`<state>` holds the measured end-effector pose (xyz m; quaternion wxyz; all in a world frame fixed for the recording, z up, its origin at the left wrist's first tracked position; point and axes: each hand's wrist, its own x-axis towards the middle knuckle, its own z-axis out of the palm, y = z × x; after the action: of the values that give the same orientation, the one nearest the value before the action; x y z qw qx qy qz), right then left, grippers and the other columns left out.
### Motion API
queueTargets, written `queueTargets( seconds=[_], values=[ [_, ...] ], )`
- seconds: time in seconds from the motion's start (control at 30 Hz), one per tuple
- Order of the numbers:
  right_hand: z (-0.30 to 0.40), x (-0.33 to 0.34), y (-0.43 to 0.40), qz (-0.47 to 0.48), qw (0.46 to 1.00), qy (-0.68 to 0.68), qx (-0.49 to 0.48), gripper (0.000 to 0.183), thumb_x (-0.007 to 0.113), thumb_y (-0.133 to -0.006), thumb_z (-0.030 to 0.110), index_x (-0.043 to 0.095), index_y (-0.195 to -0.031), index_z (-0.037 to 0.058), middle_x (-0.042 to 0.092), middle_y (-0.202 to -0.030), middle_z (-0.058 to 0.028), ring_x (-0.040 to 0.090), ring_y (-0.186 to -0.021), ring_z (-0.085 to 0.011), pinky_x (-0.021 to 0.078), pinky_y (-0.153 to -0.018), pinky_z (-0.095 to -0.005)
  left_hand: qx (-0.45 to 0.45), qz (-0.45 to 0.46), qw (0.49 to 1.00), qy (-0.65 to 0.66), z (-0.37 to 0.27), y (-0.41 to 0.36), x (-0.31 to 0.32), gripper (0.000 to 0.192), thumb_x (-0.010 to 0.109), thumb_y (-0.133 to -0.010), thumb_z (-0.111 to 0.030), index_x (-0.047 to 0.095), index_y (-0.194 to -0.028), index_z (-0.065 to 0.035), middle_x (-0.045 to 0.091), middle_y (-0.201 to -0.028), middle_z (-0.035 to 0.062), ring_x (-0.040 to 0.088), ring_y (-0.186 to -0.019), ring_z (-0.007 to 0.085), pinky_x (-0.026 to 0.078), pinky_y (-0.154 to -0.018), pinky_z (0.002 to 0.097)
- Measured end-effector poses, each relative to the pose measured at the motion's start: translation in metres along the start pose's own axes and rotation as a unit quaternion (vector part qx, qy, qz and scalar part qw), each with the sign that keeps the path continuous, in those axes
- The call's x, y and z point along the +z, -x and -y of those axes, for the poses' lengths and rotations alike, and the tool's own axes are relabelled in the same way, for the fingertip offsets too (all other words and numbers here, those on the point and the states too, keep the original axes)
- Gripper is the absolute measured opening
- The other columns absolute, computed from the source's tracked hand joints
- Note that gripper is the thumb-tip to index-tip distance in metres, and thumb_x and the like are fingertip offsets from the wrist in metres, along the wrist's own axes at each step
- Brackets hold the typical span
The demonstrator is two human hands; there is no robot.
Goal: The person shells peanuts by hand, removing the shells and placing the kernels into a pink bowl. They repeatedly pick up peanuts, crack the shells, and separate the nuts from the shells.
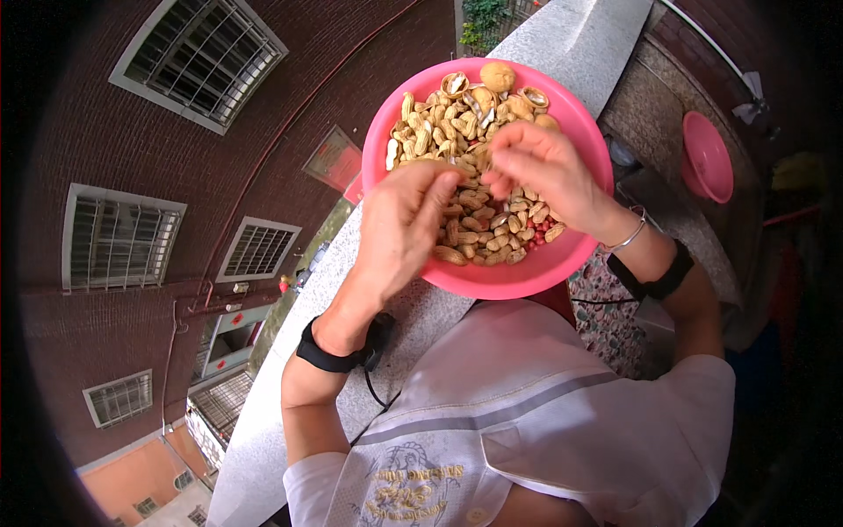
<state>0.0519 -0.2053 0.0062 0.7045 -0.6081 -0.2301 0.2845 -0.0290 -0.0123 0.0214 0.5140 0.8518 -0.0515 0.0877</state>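
Observation:
A round pink plastic basin [454, 280] rests on the granite ledge, filled with unshelled peanuts [428, 135]. At its far side lie a whole walnut [497, 77] and several opened walnut shells [454, 84]. Red-skinned peanut kernels [540, 234] are gathered near the basin's lower right. Over the basin's left half is my left hand [411, 214], thumb and forefinger close together; whether something is pinched there is unclear. My right hand [540, 168] hovers right of centre with curled, slightly blurred fingers, and what it may hold is hidden.
The granite ledge [276, 402] runs diagonally beneath the basin, with a brick building with barred windows [125, 237] beyond it. A second pink basin [708, 157] stands lower at the right. A black cable [375, 388] hangs by my left forearm.

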Motion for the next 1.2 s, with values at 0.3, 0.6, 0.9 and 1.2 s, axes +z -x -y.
queueTargets(
  seconds=[0.3,0.6,0.9,1.2],
  values=[
    [0.004,0.000,-0.004,-0.051,0.998,0.004,-0.034,0.016,0.052,-0.095,0.013,0.057,-0.105,0.0015,0.064,-0.093,-0.0069,0.061,-0.081,-0.0110,0.0506,-0.073,-0.0251,-0.068,0.017,0.994,0.081,-0.001,0.001,-0.009,0.019,0.049,-0.097,-0.009,0.060,-0.112,-0.0010,0.054,-0.081,-0.0024,0.049,-0.071,0.0047,0.041,-0.064,0.0183],
    [-0.016,0.023,0.020,0.067,0.994,0.089,-0.008,0.010,0.062,-0.088,0.007,0.058,-0.092,-0.0011,0.062,-0.080,-0.0048,0.059,-0.072,-0.0096,0.0488,-0.066,-0.0227,-0.002,0.108,0.993,0.057,-0.009,0.022,0.004,0.030,0.060,-0.090,-0.015,0.054,-0.116,-0.0025,0.066,-0.086,0.0152,0.066,-0.071,0.0259,0.051,-0.062,0.0343],
    [-0.017,0.015,0.029,0.100,0.986,-0.028,0.130,0.013,0.060,-0.091,0.012,0.057,-0.095,-0.0002,0.064,-0.080,-0.0054,0.062,-0.073,-0.0102,0.0496,-0.063,-0.0221,0.001,0.116,0.993,-0.032,-0.013,0.028,0.010,0.031,0.072,-0.081,-0.026,0.052,-0.089,-0.0032,0.063,-0.075,0.0127,0.064,-0.065,0.0274,0.049,-0.055,0.0362],
    [-0.013,0.018,0.029,0.120,0.979,-0.015,0.164,0.025,0.063,-0.091,0.024,0.055,-0.099,0.0021,0.063,-0.086,-0.0047,0.063,-0.076,-0.0120,0.0503,-0.067,-0.0239,0.131,0.078,0.982,-0.113,-0.006,0.032,0.012,0.016,0.067,-0.084,-0.015,0.057,-0.090,-0.0045,0.060,-0.073,0.0120,0.060,-0.059,0.0297,0.047,-0.053,0.0400]
  ],
)
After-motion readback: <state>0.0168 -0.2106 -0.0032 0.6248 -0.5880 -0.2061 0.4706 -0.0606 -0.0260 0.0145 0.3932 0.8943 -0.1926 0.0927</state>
